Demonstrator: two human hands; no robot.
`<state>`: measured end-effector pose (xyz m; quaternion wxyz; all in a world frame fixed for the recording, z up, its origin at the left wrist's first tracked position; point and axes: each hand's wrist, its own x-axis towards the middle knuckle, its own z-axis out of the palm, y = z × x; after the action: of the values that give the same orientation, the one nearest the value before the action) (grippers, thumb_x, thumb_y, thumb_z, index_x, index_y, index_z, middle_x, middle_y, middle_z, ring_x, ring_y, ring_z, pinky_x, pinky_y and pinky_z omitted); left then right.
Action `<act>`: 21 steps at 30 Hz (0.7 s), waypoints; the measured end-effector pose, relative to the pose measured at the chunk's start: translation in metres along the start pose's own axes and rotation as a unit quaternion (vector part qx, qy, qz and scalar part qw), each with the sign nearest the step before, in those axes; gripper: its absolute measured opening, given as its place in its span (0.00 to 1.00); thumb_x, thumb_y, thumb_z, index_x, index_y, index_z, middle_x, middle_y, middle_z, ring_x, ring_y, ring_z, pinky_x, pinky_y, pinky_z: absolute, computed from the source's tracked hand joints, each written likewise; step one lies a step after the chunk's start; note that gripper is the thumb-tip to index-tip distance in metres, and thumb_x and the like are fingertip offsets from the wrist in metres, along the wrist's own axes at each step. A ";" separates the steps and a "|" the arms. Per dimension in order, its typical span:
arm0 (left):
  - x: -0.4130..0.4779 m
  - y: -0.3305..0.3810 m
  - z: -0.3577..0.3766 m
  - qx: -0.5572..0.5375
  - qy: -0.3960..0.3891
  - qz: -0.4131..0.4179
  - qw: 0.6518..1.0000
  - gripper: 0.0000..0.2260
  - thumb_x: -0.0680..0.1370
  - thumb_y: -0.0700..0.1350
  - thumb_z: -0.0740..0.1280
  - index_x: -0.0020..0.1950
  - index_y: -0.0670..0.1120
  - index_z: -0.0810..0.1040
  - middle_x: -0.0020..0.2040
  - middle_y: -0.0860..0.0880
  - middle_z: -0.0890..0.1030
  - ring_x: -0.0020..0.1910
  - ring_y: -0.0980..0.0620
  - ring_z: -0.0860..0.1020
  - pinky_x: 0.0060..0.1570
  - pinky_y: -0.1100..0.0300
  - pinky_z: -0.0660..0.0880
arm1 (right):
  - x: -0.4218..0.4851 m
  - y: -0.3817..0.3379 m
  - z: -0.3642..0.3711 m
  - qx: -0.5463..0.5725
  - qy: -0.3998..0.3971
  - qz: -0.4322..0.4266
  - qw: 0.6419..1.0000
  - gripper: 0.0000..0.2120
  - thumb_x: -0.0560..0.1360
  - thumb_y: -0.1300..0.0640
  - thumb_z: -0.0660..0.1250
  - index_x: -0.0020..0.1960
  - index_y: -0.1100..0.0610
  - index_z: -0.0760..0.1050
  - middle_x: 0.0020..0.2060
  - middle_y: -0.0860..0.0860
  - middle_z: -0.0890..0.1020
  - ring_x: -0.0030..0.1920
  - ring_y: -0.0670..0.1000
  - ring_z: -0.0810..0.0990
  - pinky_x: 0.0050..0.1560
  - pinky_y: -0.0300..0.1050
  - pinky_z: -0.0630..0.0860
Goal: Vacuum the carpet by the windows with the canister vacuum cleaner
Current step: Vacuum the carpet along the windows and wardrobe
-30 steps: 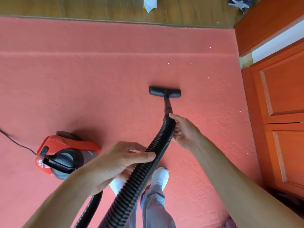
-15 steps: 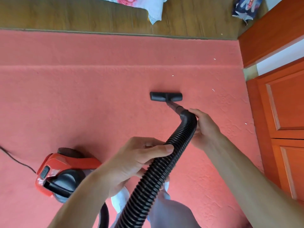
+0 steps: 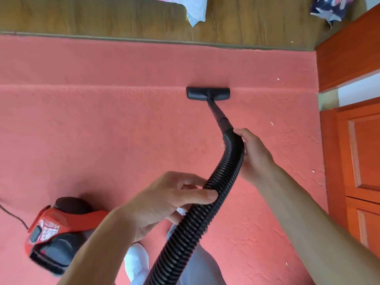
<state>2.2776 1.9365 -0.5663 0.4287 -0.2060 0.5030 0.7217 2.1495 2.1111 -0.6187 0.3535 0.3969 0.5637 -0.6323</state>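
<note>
One black flat plastic floor nozzle (image 3: 207, 93) sits on the one salmon-red carpet (image 3: 102, 130). From the nozzle run one black rigid wand (image 3: 216, 112) and one black ribbed hose (image 3: 205, 212). Two hands grip the hose, the right hand (image 3: 255, 157) near the nozzle and the left hand (image 3: 168, 200) farther from it. One red-and-black canister vacuum cleaner (image 3: 61, 233) lies well to the nozzle's lower left, with one thin black cord (image 3: 12, 214) beside it. Beyond the nozzle, on the wooden floor (image 3: 82, 15), lie two crumpled cloths: one white cloth (image 3: 195, 11) and one dark blue patterned cloth (image 3: 329, 9). At least four white specks (image 3: 271, 123) dot the carpet right of the nozzle. Farther right stand two orange wooden door panels (image 3: 366, 151).
</note>
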 end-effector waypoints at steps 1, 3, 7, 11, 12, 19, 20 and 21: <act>0.000 0.010 -0.002 0.001 -0.013 0.004 1.000 0.17 0.69 0.53 0.74 0.56 0.50 0.84 0.51 0.42 0.85 0.47 0.46 0.85 0.40 0.57 0.78 | -0.006 -0.011 -0.005 0.003 -0.004 -0.005 1.000 0.11 0.75 0.55 0.65 0.50 0.62 0.74 0.36 0.55 0.74 0.31 0.49 0.73 0.34 0.43 0.69; -0.001 0.032 -0.006 0.016 -0.049 0.009 0.999 0.20 0.67 0.54 0.75 0.56 0.50 0.84 0.52 0.39 0.84 0.46 0.47 0.84 0.39 0.59 0.77 | -0.021 -0.029 -0.014 0.010 -0.002 -0.006 1.000 0.10 0.74 0.55 0.66 0.49 0.62 0.75 0.36 0.56 0.75 0.31 0.49 0.73 0.35 0.43 0.69; 0.001 0.065 -0.009 0.070 -0.077 0.001 0.995 0.22 0.65 0.54 0.75 0.57 0.49 0.84 0.51 0.41 0.85 0.48 0.47 0.85 0.39 0.59 0.78 | -0.036 -0.041 -0.025 0.063 0.002 0.028 0.998 0.09 0.74 0.55 0.66 0.47 0.62 0.76 0.36 0.56 0.74 0.31 0.49 0.73 0.33 0.41 0.69; 0.014 0.074 -0.004 0.088 -0.026 -0.024 0.995 0.18 0.68 0.51 0.75 0.57 0.48 0.85 0.48 0.44 0.86 0.47 0.48 0.86 0.38 0.58 0.80 | -0.020 -0.046 -0.020 0.088 0.020 0.044 0.995 0.11 0.75 0.55 0.66 0.50 0.63 0.74 0.36 0.55 0.75 0.32 0.49 0.73 0.37 0.42 0.66; 0.018 0.072 -0.004 0.088 0.003 -0.028 0.996 0.16 0.69 0.50 0.75 0.55 0.49 0.85 0.48 0.44 0.86 0.46 0.48 0.86 0.38 0.57 0.81 | -0.013 -0.046 -0.018 0.083 0.026 0.040 0.995 0.12 0.76 0.54 0.66 0.51 0.63 0.75 0.37 0.55 0.75 0.32 0.49 0.72 0.37 0.42 0.66; 0.017 0.042 -0.007 0.018 0.048 -0.082 0.995 0.11 0.74 0.48 0.74 0.52 0.44 0.85 0.47 0.38 0.86 0.41 0.42 0.85 0.37 0.55 0.81 | 0.017 -0.029 -0.012 -0.017 0.067 -0.001 0.998 0.19 0.75 0.53 0.69 0.59 0.66 0.77 0.37 0.54 0.77 0.35 0.51 0.73 0.36 0.45 0.69; 0.014 0.040 -0.010 0.007 0.057 -0.081 0.995 0.12 0.73 0.49 0.74 0.51 0.42 0.85 0.47 0.36 0.85 0.41 0.41 0.85 0.36 0.55 0.82 | 0.017 -0.024 -0.013 -0.012 0.082 -0.008 0.997 0.18 0.76 0.54 0.69 0.58 0.66 0.77 0.37 0.54 0.77 0.35 0.50 0.74 0.36 0.44 0.69; 0.009 0.040 -0.013 -0.001 0.063 -0.080 0.995 0.15 0.73 0.51 0.74 0.50 0.40 0.85 0.47 0.36 0.85 0.40 0.40 0.85 0.36 0.56 0.82 | 0.014 -0.020 -0.013 -0.001 0.094 -0.014 0.995 0.17 0.76 0.54 0.68 0.58 0.66 0.78 0.38 0.54 0.77 0.36 0.50 0.74 0.37 0.44 0.70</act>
<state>2.2374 1.9238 -0.5563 0.4525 -0.2911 0.5104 0.6708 2.1269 2.1263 -0.6236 0.2901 0.4461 0.6003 -0.5970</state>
